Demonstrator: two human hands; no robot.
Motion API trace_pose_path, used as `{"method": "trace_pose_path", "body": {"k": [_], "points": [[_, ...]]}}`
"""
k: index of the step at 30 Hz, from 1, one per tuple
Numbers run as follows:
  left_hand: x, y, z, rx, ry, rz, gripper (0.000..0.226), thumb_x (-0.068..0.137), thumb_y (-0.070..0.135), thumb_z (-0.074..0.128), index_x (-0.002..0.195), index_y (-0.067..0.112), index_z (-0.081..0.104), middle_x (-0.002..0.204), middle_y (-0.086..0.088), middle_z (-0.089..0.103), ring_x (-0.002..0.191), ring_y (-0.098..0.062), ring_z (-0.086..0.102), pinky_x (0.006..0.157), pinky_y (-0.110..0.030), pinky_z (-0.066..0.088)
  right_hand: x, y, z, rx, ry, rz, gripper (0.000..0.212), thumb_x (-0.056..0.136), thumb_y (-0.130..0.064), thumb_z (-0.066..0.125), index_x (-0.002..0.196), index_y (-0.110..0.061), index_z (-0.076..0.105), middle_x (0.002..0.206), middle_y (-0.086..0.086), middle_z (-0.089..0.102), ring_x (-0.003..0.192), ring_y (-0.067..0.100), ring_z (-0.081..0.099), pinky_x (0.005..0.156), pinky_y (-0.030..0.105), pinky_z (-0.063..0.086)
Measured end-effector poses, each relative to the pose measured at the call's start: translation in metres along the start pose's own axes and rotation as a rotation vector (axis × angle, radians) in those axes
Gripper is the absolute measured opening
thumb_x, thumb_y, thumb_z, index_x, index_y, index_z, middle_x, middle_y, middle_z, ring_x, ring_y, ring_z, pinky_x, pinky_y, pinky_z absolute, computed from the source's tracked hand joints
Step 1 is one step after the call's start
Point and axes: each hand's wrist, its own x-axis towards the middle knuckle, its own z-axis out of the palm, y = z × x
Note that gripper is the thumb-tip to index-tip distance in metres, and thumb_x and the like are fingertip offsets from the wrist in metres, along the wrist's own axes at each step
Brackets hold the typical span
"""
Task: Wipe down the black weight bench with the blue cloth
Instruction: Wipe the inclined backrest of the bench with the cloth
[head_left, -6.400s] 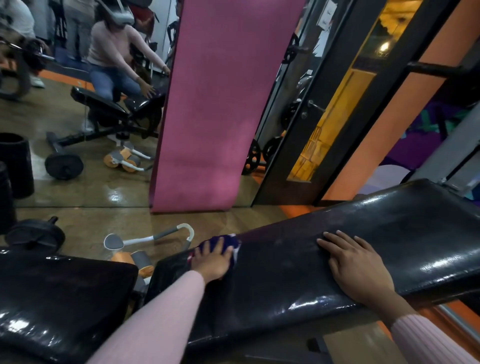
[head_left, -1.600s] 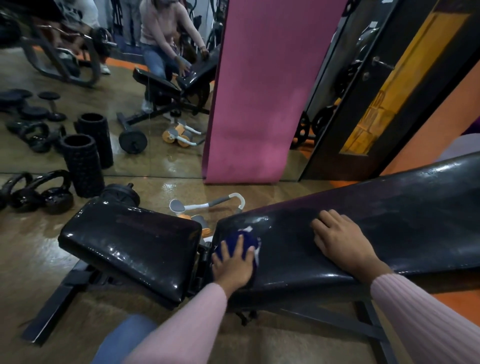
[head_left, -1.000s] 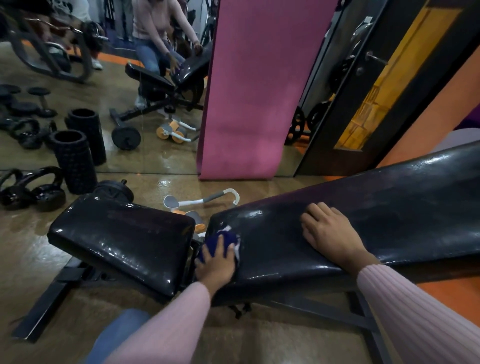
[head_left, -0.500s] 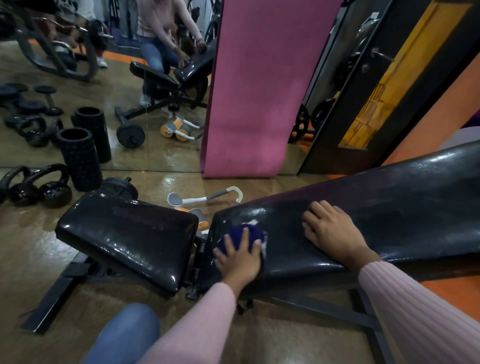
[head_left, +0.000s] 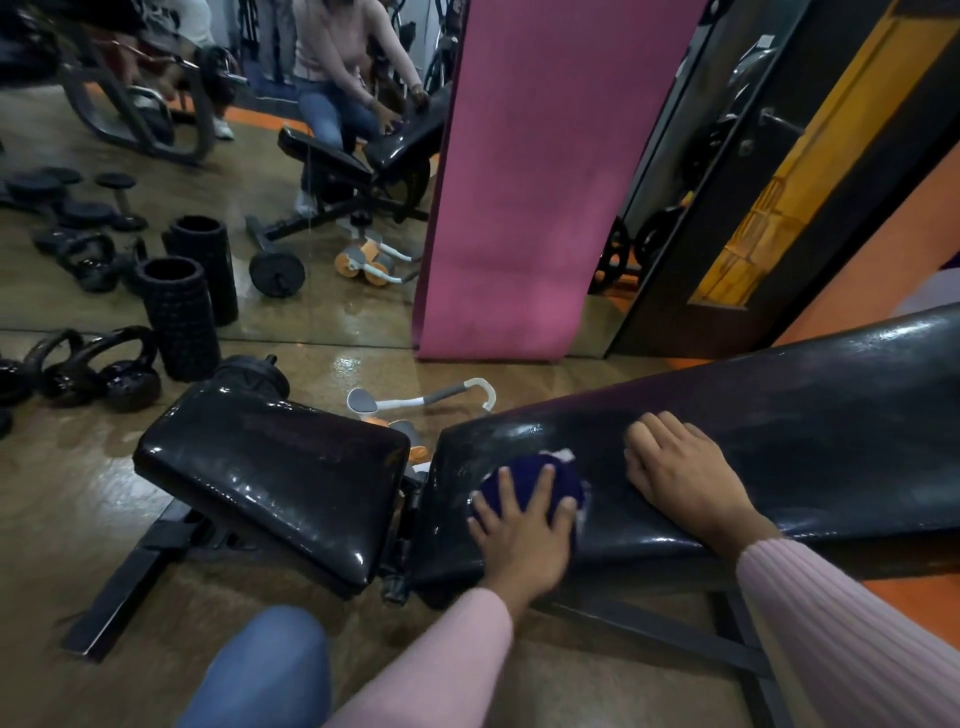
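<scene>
The black weight bench has a flat seat pad (head_left: 280, 478) on the left and a long inclined back pad (head_left: 779, 431) rising to the right. A bunched blue cloth (head_left: 524, 475) lies on the low end of the back pad. My left hand (head_left: 522, 535) presses on the cloth with spread fingers. My right hand (head_left: 685, 483) rests flat on the back pad just right of the cloth, holding nothing.
A pink mat (head_left: 524, 176) leans against the wall mirror ahead. An orange and grey ab roller (head_left: 415, 408) lies on the floor behind the bench. Kettlebells (head_left: 98, 374), a black foam roller (head_left: 179, 317) and a weight plate (head_left: 254, 371) sit at the left.
My left hand slid the cloth rightward along the low end of the back pad, from its left edge towards my right hand. My right hand stayed in place.
</scene>
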Motion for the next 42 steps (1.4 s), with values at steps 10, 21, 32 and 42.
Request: {"method": "trace_pose_path", "body": {"k": [10,21,32,42], "points": [[-0.025,-0.029,0.002,0.044,-0.011,-0.081,0.055,0.093,0.063,0.009,0.144,0.053,-0.011,0.159,0.002,-0.022,0.144,-0.043,-0.017,0.116,-0.059,-0.001,0.002,0.002,0.0,-0.016,-0.093,-0.025,0.018,0.077,-0.02,0.069,0.09,-0.017,0.057,0.088,0.002,0.056,0.075,0.02,0.053,0.062,0.035,0.046],[0.022,-0.036,-0.024,-0.084,-0.103,-0.184,0.057,0.092,0.066,0.014,0.144,0.056,-0.007,0.16,0.003,-0.019,0.144,-0.044,-0.014,0.116,-0.06,-0.001,0.001,0.002,0.009,-0.038,0.025,-0.031,0.01,0.085,-0.023,0.052,0.085,-0.014,0.056,0.083,0.005,0.053,0.074,0.025,0.051,0.06,0.038,0.042],[-0.005,0.024,-0.009,0.029,-0.121,0.099,0.094,0.051,0.081,-0.017,0.141,0.058,-0.008,0.158,0.002,-0.025,0.14,-0.046,-0.025,0.112,-0.062,-0.011,0.002,0.002,0.004,-0.034,-0.026,-0.146,0.018,0.087,-0.031,0.043,0.092,-0.019,0.055,0.087,0.002,0.055,0.073,0.021,0.053,0.059,0.035,0.045],[0.021,-0.069,-0.028,-0.048,-0.024,-0.082,0.053,0.097,0.053,0.028,0.148,0.044,0.018,0.162,-0.002,0.008,0.145,-0.041,0.013,0.114,-0.052,0.026,0.009,-0.004,0.004,-0.048,-0.165,-0.16,0.014,0.08,-0.024,0.058,0.093,-0.018,0.055,0.085,0.002,0.057,0.073,0.022,0.056,0.056,0.034,0.046]]}}
